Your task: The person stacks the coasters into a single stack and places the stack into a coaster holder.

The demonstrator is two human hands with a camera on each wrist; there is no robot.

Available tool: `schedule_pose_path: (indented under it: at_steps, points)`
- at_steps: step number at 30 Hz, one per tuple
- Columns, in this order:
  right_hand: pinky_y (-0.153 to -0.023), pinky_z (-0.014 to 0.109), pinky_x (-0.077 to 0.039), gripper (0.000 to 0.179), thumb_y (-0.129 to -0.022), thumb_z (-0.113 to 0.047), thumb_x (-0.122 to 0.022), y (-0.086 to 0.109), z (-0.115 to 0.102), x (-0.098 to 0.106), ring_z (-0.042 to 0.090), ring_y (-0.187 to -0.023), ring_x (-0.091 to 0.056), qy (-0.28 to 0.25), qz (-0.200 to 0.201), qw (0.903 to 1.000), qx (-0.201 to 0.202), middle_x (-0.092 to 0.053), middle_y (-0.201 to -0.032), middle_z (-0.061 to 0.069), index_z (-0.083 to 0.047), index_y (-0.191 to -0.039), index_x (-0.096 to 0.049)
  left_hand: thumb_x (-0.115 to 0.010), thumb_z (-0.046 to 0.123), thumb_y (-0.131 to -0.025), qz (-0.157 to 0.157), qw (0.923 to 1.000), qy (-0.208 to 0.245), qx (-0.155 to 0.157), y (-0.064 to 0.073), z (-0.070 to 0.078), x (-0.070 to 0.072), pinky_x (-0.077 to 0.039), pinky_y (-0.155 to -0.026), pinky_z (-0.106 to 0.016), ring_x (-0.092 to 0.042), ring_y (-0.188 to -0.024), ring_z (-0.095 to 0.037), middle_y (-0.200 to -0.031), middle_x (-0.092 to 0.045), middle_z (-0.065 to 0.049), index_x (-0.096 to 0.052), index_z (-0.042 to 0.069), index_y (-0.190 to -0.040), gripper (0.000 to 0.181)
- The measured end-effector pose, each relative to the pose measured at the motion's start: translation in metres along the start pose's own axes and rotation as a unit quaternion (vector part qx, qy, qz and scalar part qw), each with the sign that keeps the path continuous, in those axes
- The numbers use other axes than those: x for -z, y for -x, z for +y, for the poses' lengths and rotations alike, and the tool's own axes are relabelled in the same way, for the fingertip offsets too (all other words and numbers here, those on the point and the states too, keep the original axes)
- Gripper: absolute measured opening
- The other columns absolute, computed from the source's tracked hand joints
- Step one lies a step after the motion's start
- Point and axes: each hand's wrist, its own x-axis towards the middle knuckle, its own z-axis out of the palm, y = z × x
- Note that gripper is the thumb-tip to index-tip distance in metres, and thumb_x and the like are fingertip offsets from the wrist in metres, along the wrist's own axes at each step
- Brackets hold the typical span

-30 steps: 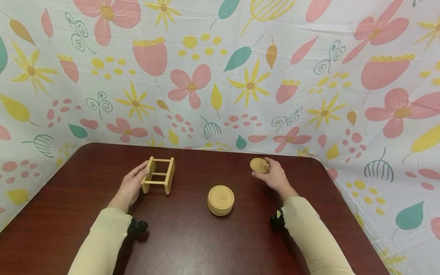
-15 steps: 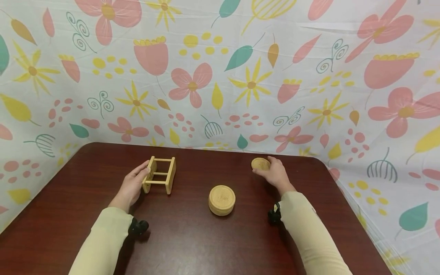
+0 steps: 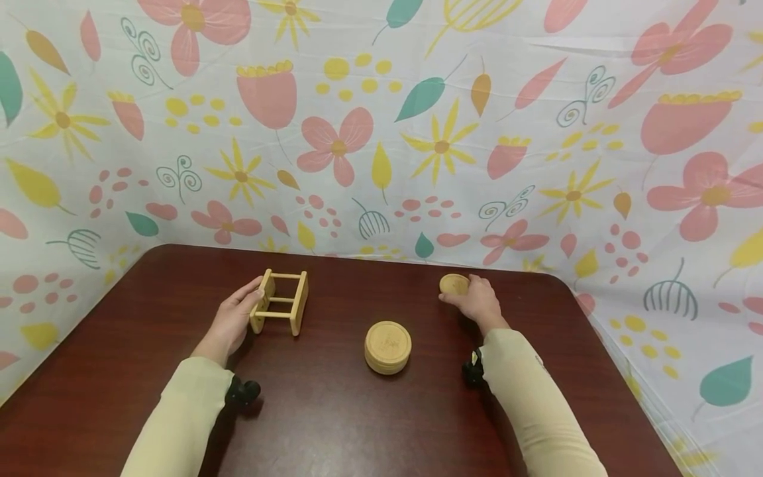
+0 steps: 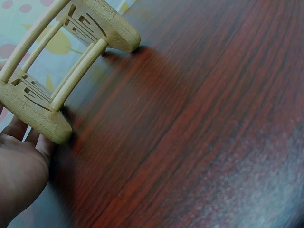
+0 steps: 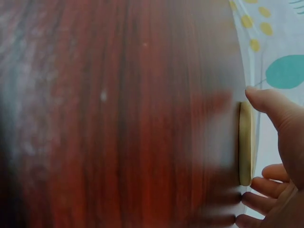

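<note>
In the head view, my left hand [image 3: 229,324] grips the near side panel of a small wooden coaster rack [image 3: 300,305], its thumb at the panel's top. The rack stands on the table; cut-out slots show in its panels in the left wrist view. Toward the far right, a round wooden coaster [image 3: 453,283] lies flat on the tabletop. Around its edge, my right hand [image 3: 481,303] has thumb and fingers spread; in the right wrist view a fingertip is close to or touching the coaster [image 5: 245,142]. Between the hands stands a stack of round wooden coasters [image 3: 388,346].
A dark reddish-brown wooden table [image 3: 334,424] with rounded far corners carries everything. Behind its far edge hangs a white cloth [image 3: 381,119] printed with flowers and leaves. A black wrist camera [image 3: 242,392] sits under the left sleeve, and a similar one under the right.
The right-hand coaster has gone from slightly tilted to flat on the table, and the right fingers have loosened around it. The left hand and rack have kept their place; the view has shifted slightly.
</note>
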Motion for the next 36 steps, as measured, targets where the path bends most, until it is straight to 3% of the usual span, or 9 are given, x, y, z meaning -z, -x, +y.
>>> schedule_pose_path:
  at_steps: [11,21,36]
  points:
    - [-0.095,0.060,-0.039,0.091,-0.081,-0.055,-0.065,-0.0029,-0.0009,-0.0007,0.044,-0.113,-0.048,0.041,-0.004,0.9988,-0.025,-0.045,-0.132,0.029,0.005,-0.141,-0.033,-0.049,0.035,-0.098,0.014,0.9994,0.030,-0.007,-0.0048,-0.0029,-0.0030,-0.023,-0.117,-0.036,-0.027,-0.141,-0.021,-0.156,-0.024,-0.006,-0.030,0.023,-0.150,0.057]
    - [-0.097,0.060,-0.039,0.088,-0.082,-0.049,-0.066,0.0015,-0.0031,0.0013,0.045,-0.115,-0.048,0.027,-0.004,0.9996,-0.009,-0.042,-0.134,0.031,0.007,-0.142,-0.032,-0.048,0.033,-0.099,0.018,0.9993,0.034,-0.004,-0.0037,-0.0015,-0.0024,-0.023,-0.116,-0.033,-0.027,-0.140,-0.020,-0.156,-0.025,-0.006,-0.029,0.022,-0.150,0.055]
    - [-0.103,0.054,-0.037,0.090,-0.081,-0.048,-0.067,0.0028,0.0036,-0.0004,0.044,-0.123,-0.043,0.005,0.004,0.9997,0.023,-0.039,-0.139,0.032,0.009,-0.142,-0.032,-0.049,0.039,-0.098,0.005,0.9999,0.013,-0.007,-0.0010,-0.0004,-0.0020,-0.018,-0.118,-0.039,-0.021,-0.144,-0.023,-0.158,-0.020,-0.007,-0.029,0.023,-0.150,0.058]
